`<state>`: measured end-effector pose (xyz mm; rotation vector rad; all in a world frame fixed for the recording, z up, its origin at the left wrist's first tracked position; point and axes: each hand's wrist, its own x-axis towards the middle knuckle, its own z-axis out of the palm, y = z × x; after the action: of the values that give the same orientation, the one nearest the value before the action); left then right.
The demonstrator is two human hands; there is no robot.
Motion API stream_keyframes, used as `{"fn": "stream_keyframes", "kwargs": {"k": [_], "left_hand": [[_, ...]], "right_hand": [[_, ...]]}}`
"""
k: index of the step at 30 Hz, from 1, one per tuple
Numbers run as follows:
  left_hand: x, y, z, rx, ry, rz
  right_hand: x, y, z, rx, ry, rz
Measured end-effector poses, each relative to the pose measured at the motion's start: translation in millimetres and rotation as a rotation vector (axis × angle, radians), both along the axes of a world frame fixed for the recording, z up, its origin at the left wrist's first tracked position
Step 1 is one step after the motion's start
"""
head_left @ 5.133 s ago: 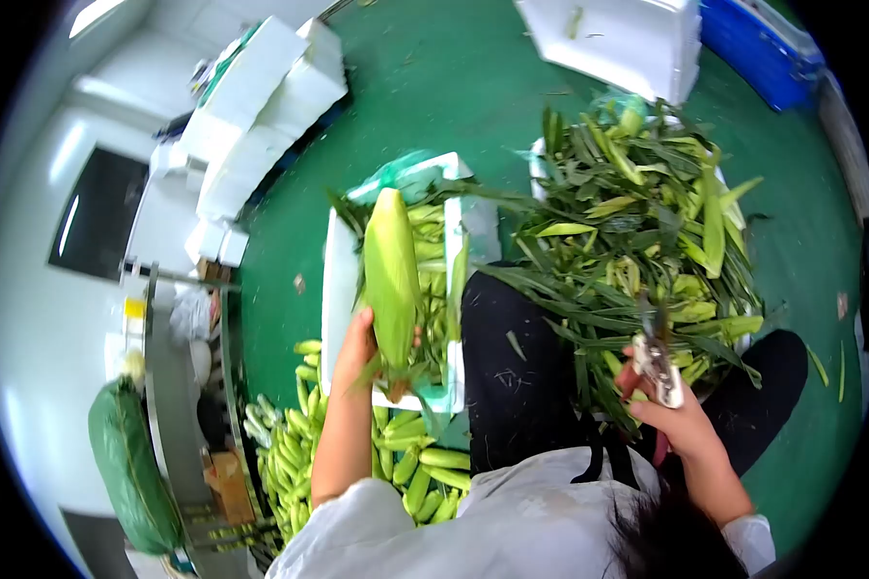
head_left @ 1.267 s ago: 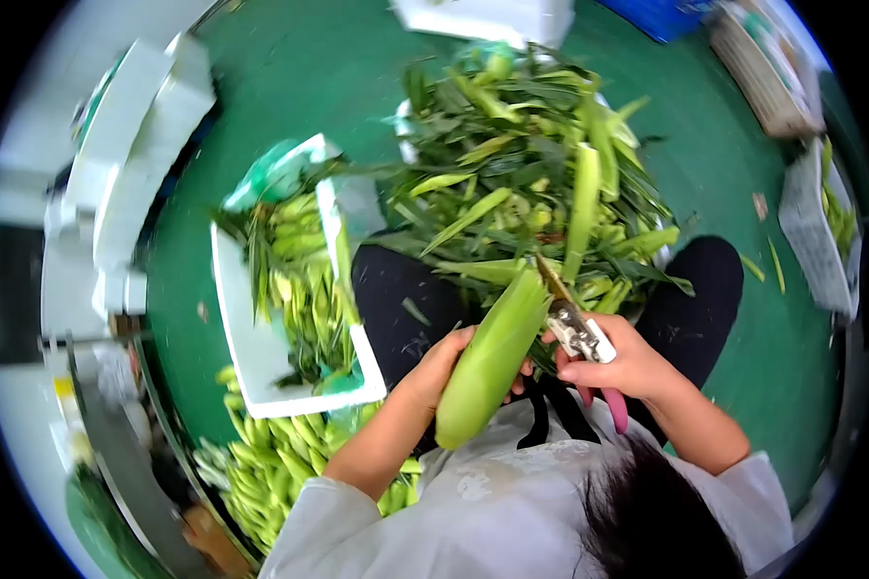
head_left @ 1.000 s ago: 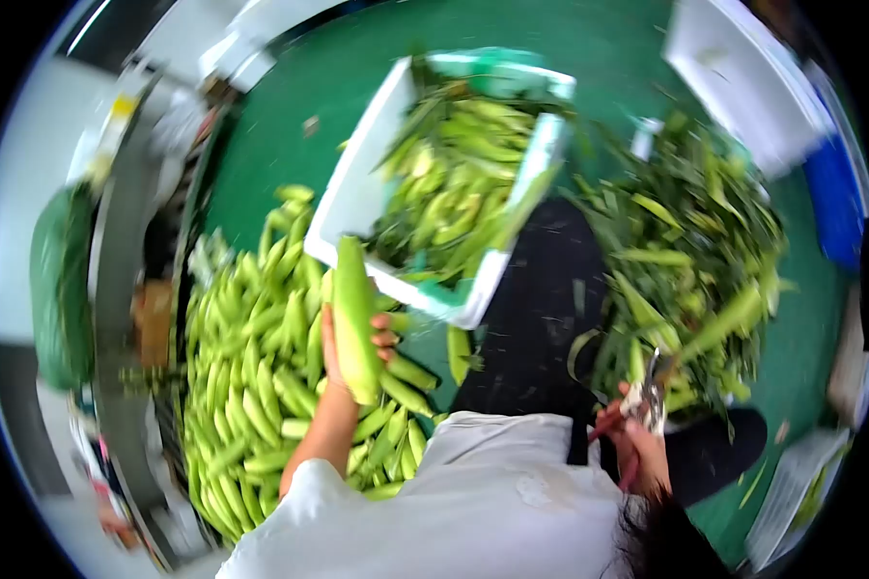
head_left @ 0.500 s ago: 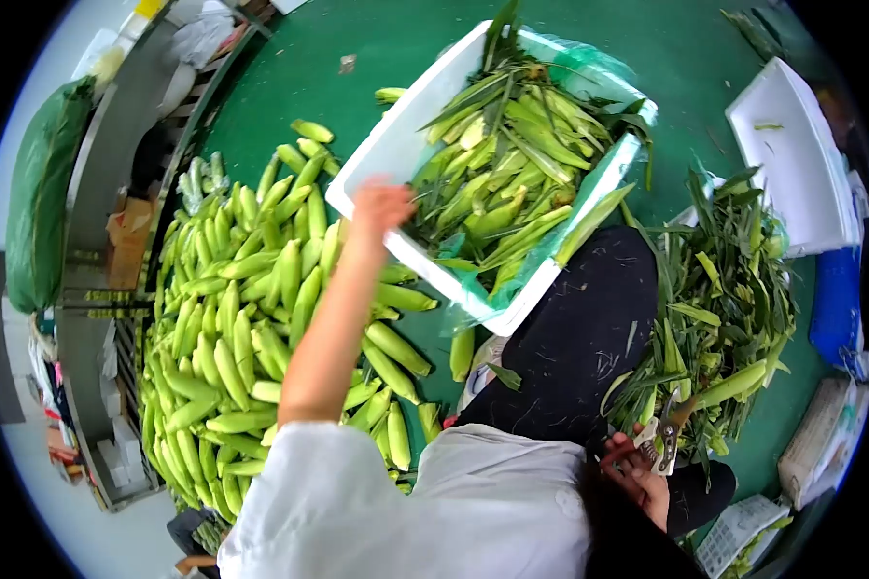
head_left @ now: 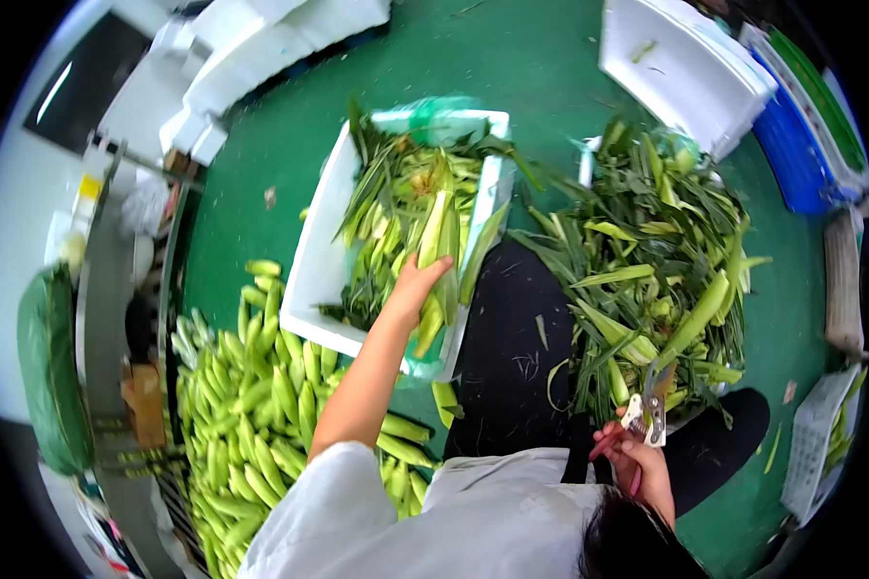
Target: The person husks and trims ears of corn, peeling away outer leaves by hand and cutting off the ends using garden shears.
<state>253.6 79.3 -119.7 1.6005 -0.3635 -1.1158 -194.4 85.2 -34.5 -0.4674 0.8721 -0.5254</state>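
My left hand [head_left: 419,284] is closed around an ear of corn [head_left: 438,224] in its green husk. That ear is over the white foam box [head_left: 311,280], which holds more unpeeled corn and long leaves. Beside my knee, my right hand [head_left: 645,465] grips pruning shears [head_left: 651,415] with red handles. Just beyond the shears lies a heap of stripped husks and leaves [head_left: 647,232]. To the left, a large pile of trimmed corn ears [head_left: 251,415] is spread on the floor.
A foam box [head_left: 666,82] lies tipped at the upper right, near a blue crate [head_left: 787,159]. At the lower right stands a white plastic basket [head_left: 809,454]. A metal shelf [head_left: 111,318] with a green bundle [head_left: 50,367] lines the left side.
My left hand has moved from the box's left edge to over its contents and now grips an ear of corn. The view has turned right. My right hand still holds the shears.
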Motion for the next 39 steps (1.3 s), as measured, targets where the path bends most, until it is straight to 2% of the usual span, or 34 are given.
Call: {"fn": "stream_keyframes", "kwargs": {"k": [1,4,6,7,8,10,11,12,13,14,15,17,19,20,21,23,25,28,29,31,32,33,35,37,39], "left_hand": [[-20,-5,39,-0.063,-0.007,-0.055],[-79,-20,103,-0.252,0.334,-0.349],[-126,-35,114,-0.311,0.563,-0.542],[-149,-43,117,-0.297,0.692,-0.643],[-174,-52,119,-0.229,0.650,-0.743],[-224,-68,121,-0.137,0.590,-0.896],[-250,-74,126,-0.070,0.529,-0.870],[-269,-81,117,-0.191,0.189,-0.899],[-282,-87,105,-0.325,-0.149,-0.901],[-293,-96,104,-0.358,-0.252,-0.879],[-297,-105,110,-0.171,-0.026,-0.804],[-293,-125,111,-0.205,-0.004,-0.636],[-283,-141,101,-0.214,-0.544,-0.744],[-294,-139,102,-0.321,-1.175,-0.565],[-300,-131,111,-0.408,-1.259,-0.549],[-313,-110,131,-0.507,-0.977,-0.815],[-340,-91,136,-0.492,-0.810,-1.075],[-359,-88,81,-0.411,-0.119,-0.888],[-350,-94,75,-0.469,0.035,-0.853],[-329,-90,68,-0.291,0.032,-0.805],[-319,-89,73,-0.166,0.181,-0.730],[-302,-89,83,-0.082,0.364,-0.761],[-282,-92,97,-0.155,0.259,-0.811],[-272,-93,121,-0.128,0.222,-0.896],[-263,-95,130,-0.080,0.155,-1.084]], "right_hand": [[4,-6,6,-0.080,-0.014,0.004],[11,-37,4,-0.281,-0.001,-0.004],[17,-68,8,-0.386,-0.048,-0.003],[24,-78,12,-0.404,0.015,-0.088],[29,-90,19,-0.472,-0.023,-0.184],[9,-109,27,-0.310,-0.049,-0.145],[-2,-113,31,-0.315,-0.058,-0.208],[-12,-115,35,-0.321,-0.067,-0.271],[-19,-117,35,-0.463,-0.080,-0.402],[-37,-118,35,-0.492,-0.015,-0.416],[-51,-121,39,-0.587,0.051,-0.492],[-84,-124,43,-0.760,0.271,-0.582],[-110,-126,47,-0.811,0.410,-0.650],[-115,-126,45,-0.817,0.437,-0.683],[-119,-128,43,-0.829,0.459,-0.722],[-112,-125,34,-0.834,0.637,-0.749],[-92,-114,28,-0.836,0.902,-0.662],[-50,-87,40,-0.879,0.971,-0.447],[-48,-80,37,-0.935,0.991,-0.359],[-59,-68,29,-0.698,0.418,-0.274],[-69,-69,40,-0.443,0.109,-0.212],[-79,-70,42,-0.401,0.087,-0.144],[-97,-72,35,-0.640,0.264,0.013],[-102,-77,34,-0.570,0.229,0.137],[-103,-81,20,-0.512,0.123,0.197]]}}
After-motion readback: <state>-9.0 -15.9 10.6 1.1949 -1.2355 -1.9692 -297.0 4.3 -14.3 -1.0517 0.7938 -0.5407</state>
